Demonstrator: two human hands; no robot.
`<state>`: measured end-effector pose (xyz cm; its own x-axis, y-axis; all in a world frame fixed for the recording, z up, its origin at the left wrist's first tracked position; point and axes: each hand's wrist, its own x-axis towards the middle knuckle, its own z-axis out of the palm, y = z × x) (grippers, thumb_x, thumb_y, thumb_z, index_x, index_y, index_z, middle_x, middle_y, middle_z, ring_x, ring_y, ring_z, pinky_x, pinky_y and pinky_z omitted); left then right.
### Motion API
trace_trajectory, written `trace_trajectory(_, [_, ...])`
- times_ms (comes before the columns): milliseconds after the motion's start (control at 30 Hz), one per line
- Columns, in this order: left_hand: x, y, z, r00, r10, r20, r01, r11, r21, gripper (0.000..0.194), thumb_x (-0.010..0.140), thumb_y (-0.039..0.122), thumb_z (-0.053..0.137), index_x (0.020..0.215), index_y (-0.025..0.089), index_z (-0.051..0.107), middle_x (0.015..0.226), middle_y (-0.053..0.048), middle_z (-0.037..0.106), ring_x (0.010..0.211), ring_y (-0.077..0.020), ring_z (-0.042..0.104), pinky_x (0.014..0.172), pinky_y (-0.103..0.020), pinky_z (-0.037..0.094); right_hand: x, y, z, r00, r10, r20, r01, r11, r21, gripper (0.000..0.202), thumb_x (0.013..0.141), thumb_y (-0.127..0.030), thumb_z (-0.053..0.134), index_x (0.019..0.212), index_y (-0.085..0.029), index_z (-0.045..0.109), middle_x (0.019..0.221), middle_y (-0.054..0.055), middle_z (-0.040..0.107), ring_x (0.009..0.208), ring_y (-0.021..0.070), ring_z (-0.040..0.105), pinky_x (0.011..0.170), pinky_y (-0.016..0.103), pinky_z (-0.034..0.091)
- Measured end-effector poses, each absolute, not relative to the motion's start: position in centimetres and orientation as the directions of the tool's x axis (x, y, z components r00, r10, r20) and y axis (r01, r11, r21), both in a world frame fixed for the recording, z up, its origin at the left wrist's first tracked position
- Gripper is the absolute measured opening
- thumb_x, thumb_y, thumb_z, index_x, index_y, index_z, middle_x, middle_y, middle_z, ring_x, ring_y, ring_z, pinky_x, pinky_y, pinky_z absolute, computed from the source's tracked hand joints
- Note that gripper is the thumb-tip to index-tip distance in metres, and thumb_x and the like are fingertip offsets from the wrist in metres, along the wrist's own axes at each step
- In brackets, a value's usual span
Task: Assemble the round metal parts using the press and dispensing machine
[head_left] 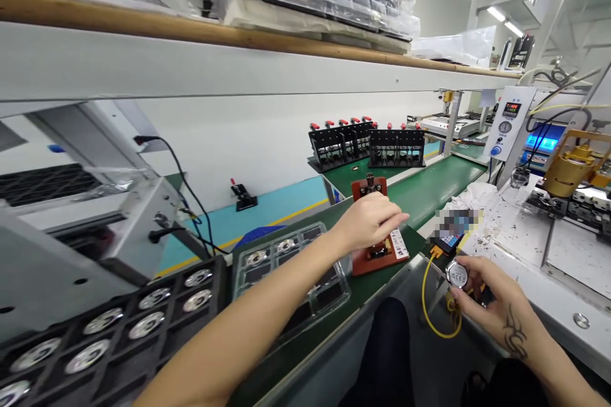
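My left hand (pixel 375 221) is closed over the upper part of a red-brown clamp fixture (pixel 361 263), which stands on the green bench top; its fingers curl around something I cannot make out, probably hidden under the palm. A white label (pixel 400 245) lies on the fixture's right side. Between the thumb and fingers of my right hand (pixel 487 292) is a round silver watch case (pixel 457 274), its engraved back facing up. A clear plastic tray (pixel 292 267) with round metal parts sits left of the fixture.
A black compartment tray (pixel 179 315) with several silver rings is at the lower left. Black toggle-clamp fixtures (pixel 396 147) stand further back. A yellow cord (pixel 424 305) hangs beside my right hand. At the right is a machine with a brass-coloured cylinder (pixel 568 172). A loaded shelf (pixel 286 76) crosses above.
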<state>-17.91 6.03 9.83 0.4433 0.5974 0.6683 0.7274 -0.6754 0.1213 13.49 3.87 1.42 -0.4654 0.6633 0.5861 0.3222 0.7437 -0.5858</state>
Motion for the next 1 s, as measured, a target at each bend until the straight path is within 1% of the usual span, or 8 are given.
trace_trajectory(100, [-17.4, 6.5, 10.4, 0.472, 0.583, 0.661, 0.703, -0.701, 0.116, 0.055, 0.105, 0.04, 0.049, 0.052, 0.024, 0.044, 0.05, 0.003, 0.043, 0.052, -0.0155, 0.041, 0.062, -0.033, 0.037, 12.9, 4.4, 1.6, -0.461, 0.672, 0.58, 0.337, 0.737, -0.586, 0.037, 0.096, -0.03, 0.07, 0.132, -0.029, 0.061, 0.085, 0.001, 0.063, 0.07, 0.0178, 0.061, 0.064, 0.031, 0.054])
trace_trajectory(200, [-17.0, 7.7, 13.3, 0.222, 0.566, 0.794, 0.646, -0.695, 0.316, 0.055, 0.106, 0.045, 0.05, 0.055, 0.023, 0.043, 0.052, 0.005, 0.038, 0.051, -0.0135, 0.037, 0.056, -0.031, 0.033, 11.3, 5.9, 1.6, -0.451, 0.685, 0.572, 0.329, 0.724, -0.606, 0.037, 0.096, -0.031, 0.069, 0.132, -0.028, 0.061, 0.084, 0.0, 0.061, 0.067, 0.0161, 0.059, 0.063, 0.03, 0.053])
trace_trajectory(300, [-18.2, 10.1, 16.7, -0.069, 0.65, 0.757, 0.492, -0.638, 0.593, 0.042, 0.106, 0.047, 0.05, 0.074, 0.022, 0.057, 0.06, 0.005, 0.046, 0.054, -0.0131, 0.047, 0.057, -0.028, 0.04, 9.0, 8.1, 1.3, -0.499, 0.685, 0.531, 0.318, 0.715, -0.623, 0.036, 0.095, -0.032, 0.069, 0.13, -0.026, 0.061, 0.082, -0.001, 0.06, 0.065, 0.0156, 0.057, 0.062, 0.03, 0.051])
trace_trajectory(400, [-21.6, 11.9, 17.3, -0.192, 0.732, 0.654, 0.431, -0.536, 0.726, 0.025, 0.106, 0.042, 0.05, 0.102, 0.02, 0.061, 0.089, -0.004, 0.065, 0.074, -0.0166, 0.065, 0.069, -0.03, 0.053, 7.2, 10.0, 0.1, -0.544, 0.67, 0.505, 0.298, 0.717, -0.63, 0.032, 0.094, -0.034, 0.068, 0.124, -0.024, 0.064, 0.082, 0.0, 0.06, 0.069, 0.0169, 0.06, 0.064, 0.031, 0.051])
trace_trajectory(467, [-24.3, 11.3, 15.3, -0.269, 0.725, 0.634, 0.57, -0.41, 0.712, 0.025, 0.103, 0.038, 0.054, 0.119, 0.019, 0.059, 0.117, -0.012, 0.068, 0.097, -0.0213, 0.069, 0.085, -0.035, 0.055, 6.8, 10.8, -1.1, -0.556, 0.665, 0.499, 0.275, 0.713, -0.645, 0.031, 0.094, -0.032, 0.067, 0.123, -0.023, 0.064, 0.082, 0.0, 0.06, 0.07, 0.0175, 0.061, 0.065, 0.031, 0.051])
trace_trajectory(567, [-26.9, 8.4, 9.7, -0.339, 0.833, 0.436, 0.737, -0.053, 0.674, 0.028, 0.102, 0.035, 0.047, 0.114, 0.017, 0.064, 0.12, -0.014, 0.07, 0.11, -0.0272, 0.066, 0.097, -0.042, 0.052, 6.7, 11.7, -3.2, -0.568, 0.673, 0.473, 0.267, 0.695, -0.668, 0.033, 0.092, -0.03, 0.067, 0.124, -0.022, 0.064, 0.08, 0.0, 0.06, 0.069, 0.0174, 0.06, 0.064, 0.03, 0.05])
trace_trajectory(733, [-24.9, 5.4, 0.0, -0.095, 0.995, 0.039, 0.723, 0.042, 0.69, 0.023, 0.089, 0.034, 0.062, 0.077, 0.019, 0.074, 0.068, -0.003, 0.073, 0.06, -0.0218, 0.068, 0.061, -0.031, 0.051, 4.2, 14.2, -5.8, -0.61, 0.673, 0.417, 0.244, 0.661, -0.71, 0.034, 0.09, -0.031, 0.069, 0.122, -0.02, 0.066, 0.078, -0.002, 0.056, 0.068, 0.0164, 0.057, 0.063, 0.029, 0.046])
trace_trajectory(1000, [-22.1, 8.5, -4.8, -0.088, 0.995, 0.046, 0.753, 0.036, 0.656, 0.012, 0.07, 0.022, 0.074, 0.079, 0.019, 0.067, 0.061, 0.004, 0.057, 0.058, -0.0171, 0.055, 0.057, -0.027, 0.033, 0.3, 16.1, -7.1, -0.629, 0.7, 0.338, 0.219, 0.577, -0.787, 0.037, 0.085, -0.033, 0.071, 0.117, -0.017, 0.067, 0.073, -0.003, 0.056, 0.062, 0.0149, 0.054, 0.063, 0.028, 0.047])
